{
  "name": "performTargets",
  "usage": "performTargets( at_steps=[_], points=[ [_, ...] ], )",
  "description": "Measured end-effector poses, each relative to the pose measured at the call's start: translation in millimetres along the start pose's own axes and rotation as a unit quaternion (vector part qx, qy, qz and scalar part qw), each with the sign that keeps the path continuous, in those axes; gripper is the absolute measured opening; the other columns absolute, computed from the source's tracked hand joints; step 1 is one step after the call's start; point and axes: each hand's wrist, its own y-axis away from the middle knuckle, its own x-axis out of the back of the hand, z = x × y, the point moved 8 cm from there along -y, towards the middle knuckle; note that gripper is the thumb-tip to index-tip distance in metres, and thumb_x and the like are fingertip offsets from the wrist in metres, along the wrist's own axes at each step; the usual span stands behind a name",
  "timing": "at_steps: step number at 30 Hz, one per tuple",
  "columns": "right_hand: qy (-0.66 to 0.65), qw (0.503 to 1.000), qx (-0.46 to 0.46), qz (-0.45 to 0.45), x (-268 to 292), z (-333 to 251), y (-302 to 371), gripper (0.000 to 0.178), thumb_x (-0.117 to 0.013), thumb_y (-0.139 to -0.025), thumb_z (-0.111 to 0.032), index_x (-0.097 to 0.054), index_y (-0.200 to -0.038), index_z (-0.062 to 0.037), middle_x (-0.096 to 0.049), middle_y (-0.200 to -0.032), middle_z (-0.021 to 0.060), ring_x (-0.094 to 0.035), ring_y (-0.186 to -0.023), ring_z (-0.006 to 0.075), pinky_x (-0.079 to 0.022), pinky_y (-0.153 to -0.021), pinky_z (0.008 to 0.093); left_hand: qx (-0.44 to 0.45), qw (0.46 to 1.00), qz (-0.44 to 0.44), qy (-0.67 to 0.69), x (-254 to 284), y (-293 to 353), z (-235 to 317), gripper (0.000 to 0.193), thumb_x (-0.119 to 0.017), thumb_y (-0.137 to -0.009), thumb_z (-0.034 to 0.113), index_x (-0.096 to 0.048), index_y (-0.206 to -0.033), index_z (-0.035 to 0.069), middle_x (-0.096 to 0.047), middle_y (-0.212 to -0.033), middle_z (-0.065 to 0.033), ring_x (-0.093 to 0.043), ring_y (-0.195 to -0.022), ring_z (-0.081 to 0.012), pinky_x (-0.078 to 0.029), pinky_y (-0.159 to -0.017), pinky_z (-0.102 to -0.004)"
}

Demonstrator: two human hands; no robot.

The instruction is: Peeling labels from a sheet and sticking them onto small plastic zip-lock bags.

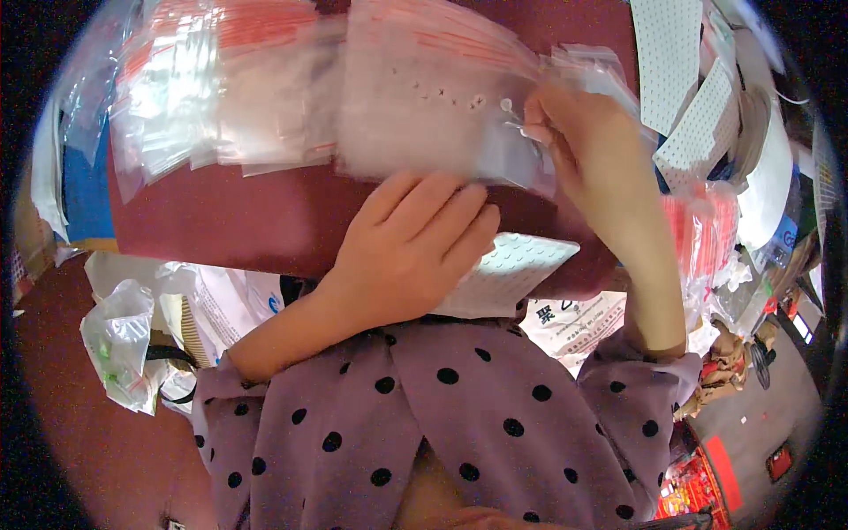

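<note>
Clear zip bags with red seal strips [397, 132] lie fanned out across the dark red table. On them sits a loose row of tiny pieces [442, 93], too small to name. My right hand [587, 146] is over the right end of the bags, thumb and forefinger pinched on a small shiny white piece [523, 128]. A round white bit [506, 104] shows just beside those fingertips. At the near edge of the bags my left hand [415, 238] lies palm down, fingers stretched out, thumb hidden. Partly beneath it is a white card with rows of small marks [530, 261].
More bags with red strips [212, 97] spread over the table's left side. White patterned sheets [698, 115] lie at the far right, above a bundle of red-striped bags [702, 225]. Plastic packaging [119, 340] hangs below the table's left edge.
</note>
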Motion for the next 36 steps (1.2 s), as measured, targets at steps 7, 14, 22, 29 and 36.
performTargets(
  at_steps=[7, 14, 22, 29, 36],
  points=[
    [0.027, 0.997, 0.065, -0.032, 10, -14, 9, 0.009, -0.057, -0.077, -0.006, -0.051, -0.082, -0.0020, -0.056, -0.079, 0.0125, -0.055, -0.078, 0.0325, -0.042, -0.070, 0.0403, 0.004, 0.998, -0.011, -0.066, -15, -17, -4, 0.029, -0.060, -0.077, 0.022, -0.062, -0.105, 0.018, -0.055, -0.120, -0.0032, -0.048, -0.115, -0.0217, -0.035, -0.097, -0.0427],
    [-0.020, 0.999, 0.036, -0.026, 3, 0, 16, 0.013, -0.058, -0.079, -0.009, -0.053, -0.088, -0.0010, -0.056, -0.084, 0.0132, -0.054, -0.081, 0.0344, -0.043, -0.071, 0.0402, -0.003, 0.997, 0.071, 0.009, -4, -20, 0, 0.024, -0.056, -0.076, 0.020, -0.061, -0.096, 0.008, -0.055, -0.116, -0.0087, -0.047, -0.114, -0.0227, -0.033, -0.096, -0.0444],
    [-0.057, 0.996, 0.017, -0.064, 22, 2, 19, 0.014, -0.055, -0.082, -0.007, -0.053, -0.093, -0.0001, -0.056, -0.086, 0.0151, -0.056, -0.083, 0.0318, -0.044, -0.075, 0.0353, -0.014, 0.999, -0.014, -0.047, -18, -28, 2, 0.023, -0.057, -0.077, 0.022, -0.062, -0.097, 0.010, -0.053, -0.120, -0.0092, -0.045, -0.117, -0.0240, -0.029, -0.098, -0.0520],
    [-0.109, 0.992, -0.057, -0.036, 22, 24, 17, 0.013, -0.054, -0.085, -0.008, -0.052, -0.093, 0.0023, -0.055, -0.082, 0.0120, -0.054, -0.079, 0.0227, -0.042, -0.073, 0.0304, -0.018, 0.999, -0.002, -0.040, -6, -22, 7, 0.020, -0.058, -0.077, 0.020, -0.062, -0.093, 0.010, -0.054, -0.118, -0.0054, -0.047, -0.114, -0.0219, -0.032, -0.096, -0.0462],
    [-0.146, 0.986, -0.057, -0.049, 7, 18, 21, 0.016, -0.060, -0.081, -0.009, -0.054, -0.093, 0.0015, -0.054, -0.079, 0.0088, -0.052, -0.071, 0.0175, -0.041, -0.066, 0.0280, -0.027, 0.999, 0.043, -0.020, -6, -22, 11, 0.023, -0.060, -0.072, 0.019, -0.060, -0.093, 0.010, -0.053, -0.123, -0.0045, -0.050, -0.105, -0.0208, -0.038, -0.083, -0.0379]
  ],
)
